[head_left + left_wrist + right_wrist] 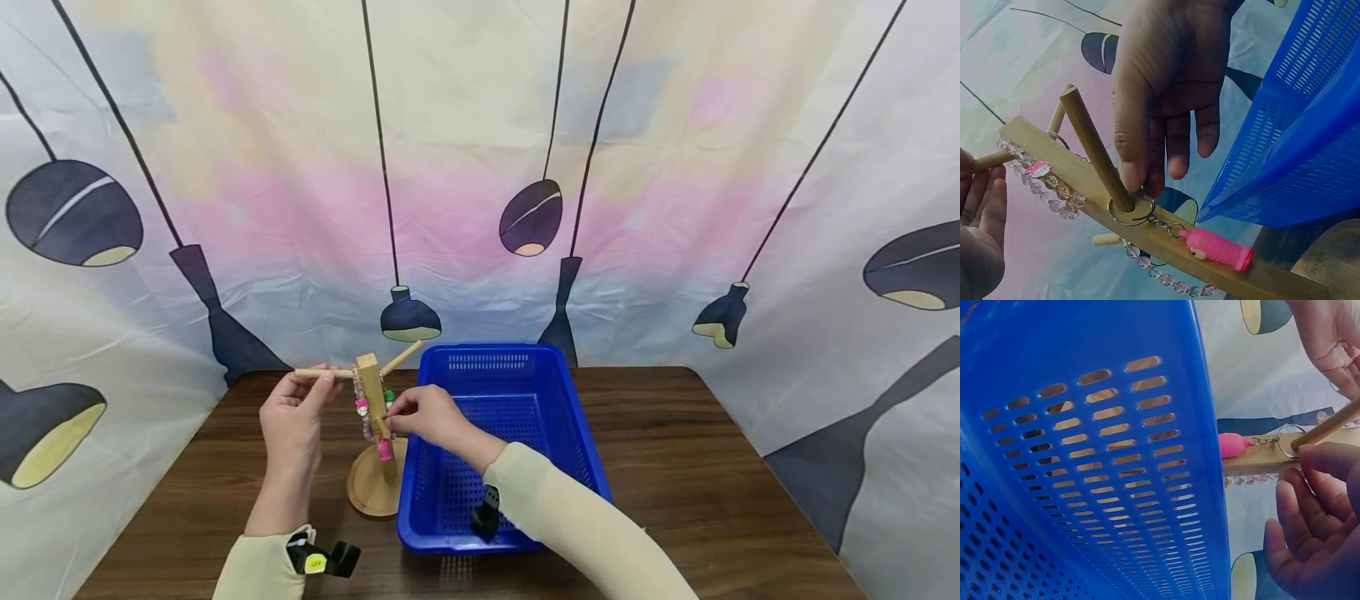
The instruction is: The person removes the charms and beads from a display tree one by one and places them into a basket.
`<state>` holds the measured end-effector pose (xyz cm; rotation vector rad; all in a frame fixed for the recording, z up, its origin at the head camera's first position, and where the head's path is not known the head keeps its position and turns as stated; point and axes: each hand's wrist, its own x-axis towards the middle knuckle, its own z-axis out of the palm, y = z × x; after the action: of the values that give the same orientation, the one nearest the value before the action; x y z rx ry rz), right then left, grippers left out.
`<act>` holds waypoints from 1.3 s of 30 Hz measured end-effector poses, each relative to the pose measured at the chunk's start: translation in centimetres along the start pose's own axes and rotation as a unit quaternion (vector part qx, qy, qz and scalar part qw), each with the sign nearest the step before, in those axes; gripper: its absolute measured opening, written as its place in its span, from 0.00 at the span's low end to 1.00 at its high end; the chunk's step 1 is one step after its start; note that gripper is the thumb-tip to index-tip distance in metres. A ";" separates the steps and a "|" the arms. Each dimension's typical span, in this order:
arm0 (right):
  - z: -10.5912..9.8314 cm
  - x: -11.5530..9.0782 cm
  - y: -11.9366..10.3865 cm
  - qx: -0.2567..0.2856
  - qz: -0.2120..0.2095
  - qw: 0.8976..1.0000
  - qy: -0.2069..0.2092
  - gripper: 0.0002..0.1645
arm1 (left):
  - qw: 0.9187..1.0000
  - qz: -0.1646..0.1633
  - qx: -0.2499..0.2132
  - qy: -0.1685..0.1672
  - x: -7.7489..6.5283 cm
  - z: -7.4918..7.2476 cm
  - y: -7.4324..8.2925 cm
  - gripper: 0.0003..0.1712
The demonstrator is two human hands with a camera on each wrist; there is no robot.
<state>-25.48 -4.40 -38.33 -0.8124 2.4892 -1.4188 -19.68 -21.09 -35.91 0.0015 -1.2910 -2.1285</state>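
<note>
A wooden stand with pegs [367,367] rises from a round base [369,492]. My left hand [291,421] holds its upper left peg [315,373] between thumb and fingers. On a front peg [1094,147] hangs a keychain with a pink figure [1219,248]; its metal ring [1280,439] loops the peg's foot. My right hand [431,412] pinches that ring's edge with thumb and index finger, the other fingers loosely bent. A clear pinkish bead bracelet [1054,201] with a pink-and-white charm hangs by the left peg, and another beaded strand [1169,281] lower down.
A blue perforated basket [581,433] stands right beside the stand, under my right forearm. Both are on a dark wooden table [690,483]. Behind hangs a cloth backdrop [465,125] with printed lamps. A green piece [389,397] shows behind the post.
</note>
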 end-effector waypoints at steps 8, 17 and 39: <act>0.3 0.1 -0.3 -0.019 0.006 1.000 0.015 0.04 | 1.000 -0.005 0.020 0.004 0.0 0.0 0.1 0.15; 0.2 0.0 -0.6 -0.023 0.001 0.999 0.025 0.05 | 1.000 -0.002 0.024 0.001 0.1 0.0 0.2 0.15; -0.6 -0.4 -1.3 0.025 0.020 0.999 0.001 0.04 | 1.000 -0.003 0.016 -0.010 0.2 0.0 0.2 0.15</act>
<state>-24.92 -4.29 -37.02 -0.7478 2.4465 -1.4643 -19.73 -21.24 -35.70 -0.0038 -1.3372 -2.1176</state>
